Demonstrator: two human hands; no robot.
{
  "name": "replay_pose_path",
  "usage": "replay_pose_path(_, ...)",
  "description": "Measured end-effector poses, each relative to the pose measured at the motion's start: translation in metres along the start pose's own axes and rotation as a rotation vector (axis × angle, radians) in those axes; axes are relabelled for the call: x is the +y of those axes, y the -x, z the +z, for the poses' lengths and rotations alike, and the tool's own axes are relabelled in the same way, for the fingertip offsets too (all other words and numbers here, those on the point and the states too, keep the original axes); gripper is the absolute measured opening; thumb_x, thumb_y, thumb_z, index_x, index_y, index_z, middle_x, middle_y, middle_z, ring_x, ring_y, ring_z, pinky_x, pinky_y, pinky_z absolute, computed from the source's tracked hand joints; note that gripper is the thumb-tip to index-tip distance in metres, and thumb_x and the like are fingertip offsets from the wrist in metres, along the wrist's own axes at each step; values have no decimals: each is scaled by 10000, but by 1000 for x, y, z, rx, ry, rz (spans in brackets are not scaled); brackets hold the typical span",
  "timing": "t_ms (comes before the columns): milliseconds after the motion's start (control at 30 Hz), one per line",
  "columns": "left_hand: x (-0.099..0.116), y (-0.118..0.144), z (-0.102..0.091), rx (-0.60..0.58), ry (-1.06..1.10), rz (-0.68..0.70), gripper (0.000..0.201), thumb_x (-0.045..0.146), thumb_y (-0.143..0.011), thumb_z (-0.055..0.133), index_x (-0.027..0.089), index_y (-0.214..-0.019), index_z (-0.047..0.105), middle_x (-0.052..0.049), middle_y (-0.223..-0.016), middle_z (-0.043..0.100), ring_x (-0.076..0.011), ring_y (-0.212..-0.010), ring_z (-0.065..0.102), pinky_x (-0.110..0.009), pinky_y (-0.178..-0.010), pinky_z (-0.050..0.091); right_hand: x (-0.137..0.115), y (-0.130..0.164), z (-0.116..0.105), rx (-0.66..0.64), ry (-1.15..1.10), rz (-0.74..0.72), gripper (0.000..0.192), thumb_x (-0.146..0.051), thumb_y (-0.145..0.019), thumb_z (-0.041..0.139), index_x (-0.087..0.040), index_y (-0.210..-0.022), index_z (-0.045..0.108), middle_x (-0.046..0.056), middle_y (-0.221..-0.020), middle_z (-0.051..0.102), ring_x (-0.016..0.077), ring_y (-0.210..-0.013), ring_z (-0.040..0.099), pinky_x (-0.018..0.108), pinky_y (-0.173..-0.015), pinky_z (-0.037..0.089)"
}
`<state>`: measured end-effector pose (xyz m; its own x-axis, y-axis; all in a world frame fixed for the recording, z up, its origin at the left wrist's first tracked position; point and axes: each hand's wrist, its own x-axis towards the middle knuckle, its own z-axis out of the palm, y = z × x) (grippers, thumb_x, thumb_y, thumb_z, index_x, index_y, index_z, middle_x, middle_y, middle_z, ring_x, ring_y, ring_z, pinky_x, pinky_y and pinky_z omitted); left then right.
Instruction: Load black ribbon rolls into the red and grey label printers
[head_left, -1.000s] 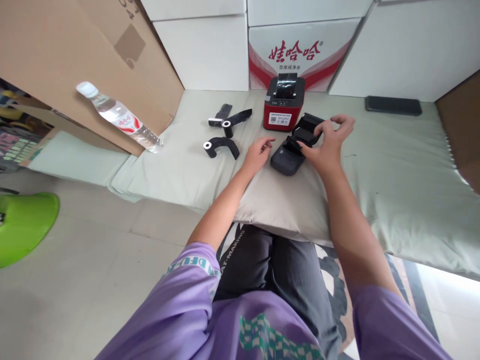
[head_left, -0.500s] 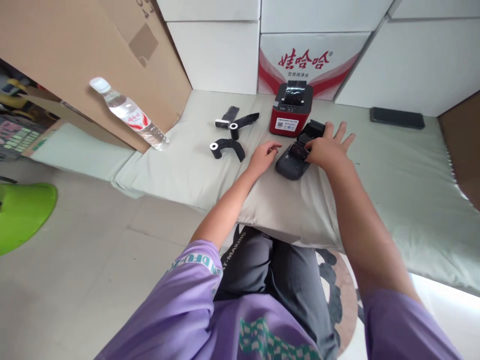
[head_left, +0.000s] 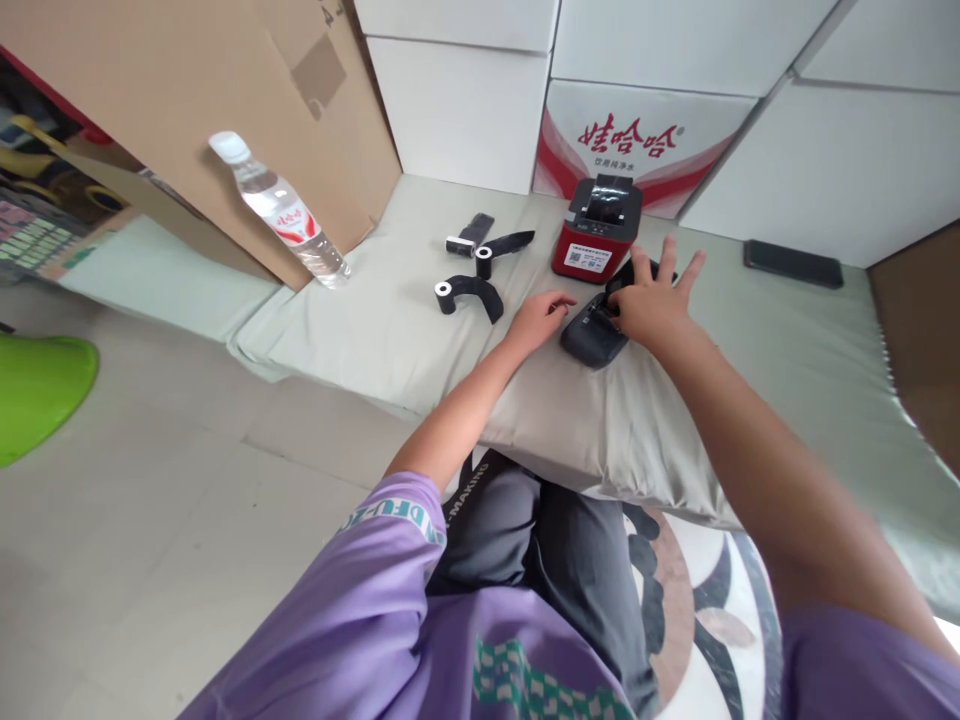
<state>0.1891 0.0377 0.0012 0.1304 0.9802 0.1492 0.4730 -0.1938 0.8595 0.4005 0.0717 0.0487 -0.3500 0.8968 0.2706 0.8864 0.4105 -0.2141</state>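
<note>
Under the flat right hand [head_left: 651, 300] lies the black printer [head_left: 592, 340].

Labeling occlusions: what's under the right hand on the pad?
The right hand lies flat, fingers spread, on the small black printer. Only the printer's near end shows; its lid and paper bay are covered. The left hand rests beside it.

A pale green mat [head_left: 787, 340] carries printers, black rolls, bottle, phone.

Right hand [head_left: 651, 305] flat, fingers splayed
</note>
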Motion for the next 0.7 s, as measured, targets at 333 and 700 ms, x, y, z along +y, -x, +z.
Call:
replay_pose_path(333, 1, 4, 0, -96, -37, 112, 359, 296, -1112, 531, 264, -1351, 796, -74, -1459, 791, -250, -1364, 727, -384, -1205, 534, 10, -16, 4, -43, -128, 79, 233, -326, -725, 978, -220, -882, 842, 124, -1720, 506, 643, -1730, 63, 966, -1250, -181)
replay_pose_path(700, 7, 8, -4, -133, -88, 50, 490, 229, -1071, 534, 224, -1545, 661, -35, -1084, 835, -238, -1060, 763, -354, -1004, 559, -14, -33, -49, 265, -607, 114, 298, -383, -878, 867, -285, -1059, 653, 150, -1153, 706, 432, -1234, 673, 720, -1145, 560)
